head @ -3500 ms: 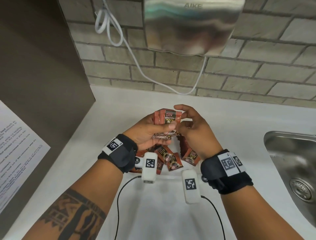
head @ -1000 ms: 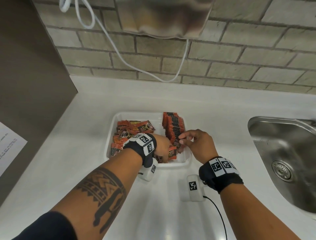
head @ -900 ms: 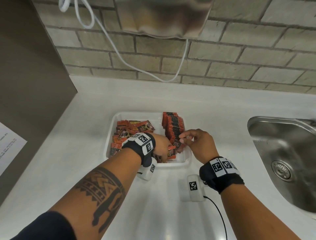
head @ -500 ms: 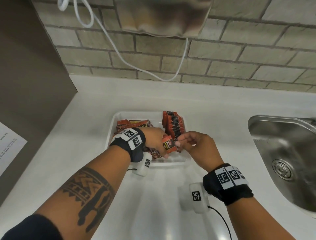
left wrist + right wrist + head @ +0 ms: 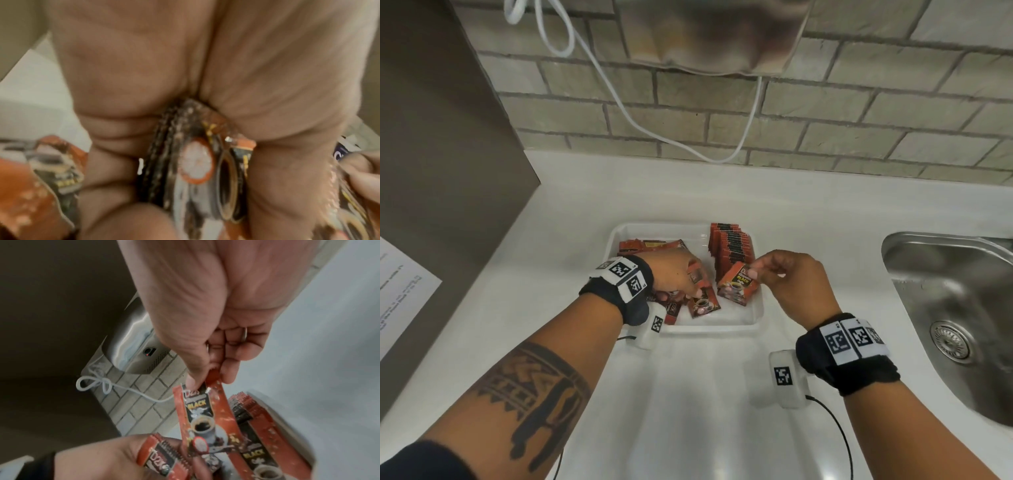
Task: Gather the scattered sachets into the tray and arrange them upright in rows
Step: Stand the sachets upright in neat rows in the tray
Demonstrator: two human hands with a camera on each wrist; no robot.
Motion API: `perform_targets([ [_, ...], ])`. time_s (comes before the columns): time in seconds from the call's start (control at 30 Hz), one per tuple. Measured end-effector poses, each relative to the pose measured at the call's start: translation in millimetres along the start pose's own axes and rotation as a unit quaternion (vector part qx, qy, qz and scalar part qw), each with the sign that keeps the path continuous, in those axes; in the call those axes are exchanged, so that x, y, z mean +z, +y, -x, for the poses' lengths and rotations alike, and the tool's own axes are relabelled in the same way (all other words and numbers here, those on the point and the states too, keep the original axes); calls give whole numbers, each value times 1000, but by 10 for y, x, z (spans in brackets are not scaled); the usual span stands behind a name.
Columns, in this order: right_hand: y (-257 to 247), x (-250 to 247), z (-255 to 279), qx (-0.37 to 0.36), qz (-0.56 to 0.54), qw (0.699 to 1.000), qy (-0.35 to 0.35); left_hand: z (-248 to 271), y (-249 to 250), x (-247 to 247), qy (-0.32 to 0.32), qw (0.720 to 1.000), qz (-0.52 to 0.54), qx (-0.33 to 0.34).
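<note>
A white tray [image 5: 722, 328] sits on the counter. An upright row of red-and-black sachets [image 5: 732, 250] stands along its right side, and loose sachets [image 5: 650, 246] lie at its back left and near front. My right hand [image 5: 755, 272] pinches one sachet [image 5: 738, 282] by its top edge, just in front of the row; the right wrist view shows this sachet [image 5: 202, 415] hanging from thumb and forefinger. My left hand [image 5: 681, 277] grips a small stack of sachets [image 5: 197, 164] above the loose ones in the tray.
A steel sink [image 5: 955, 308] lies at the right. A brown panel with a paper sheet [image 5: 400, 294] borders the left. A metal hand dryer [image 5: 715, 34] and its white cable [image 5: 619, 102] hang on the brick wall behind.
Both hands were low in the tray a second ago. Since then my right hand has lifted one sachet free, and my left hand has risen with its stack.
</note>
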State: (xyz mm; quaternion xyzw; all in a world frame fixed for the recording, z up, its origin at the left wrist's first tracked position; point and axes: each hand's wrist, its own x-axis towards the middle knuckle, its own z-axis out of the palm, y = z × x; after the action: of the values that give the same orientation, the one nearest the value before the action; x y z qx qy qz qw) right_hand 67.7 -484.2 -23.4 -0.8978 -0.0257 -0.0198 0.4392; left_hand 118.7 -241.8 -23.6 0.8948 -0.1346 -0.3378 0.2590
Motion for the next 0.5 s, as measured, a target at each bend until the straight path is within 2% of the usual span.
perform_targets([
  [0.07,56,36,22,-22,77,997,-3,3,6,-5,-11,999,-30,-21],
  [0.2,173,158,0,-34,141,989,7,-19,210,73,-68,996,-59,-9],
  [0.33,212,247,-58,-23,162,986,-8,-106,391,195,-104,993,-64,9],
  [0.5,239,277,-87,-20,168,985,-16,-233,531,283,-120,987,-110,-19],
])
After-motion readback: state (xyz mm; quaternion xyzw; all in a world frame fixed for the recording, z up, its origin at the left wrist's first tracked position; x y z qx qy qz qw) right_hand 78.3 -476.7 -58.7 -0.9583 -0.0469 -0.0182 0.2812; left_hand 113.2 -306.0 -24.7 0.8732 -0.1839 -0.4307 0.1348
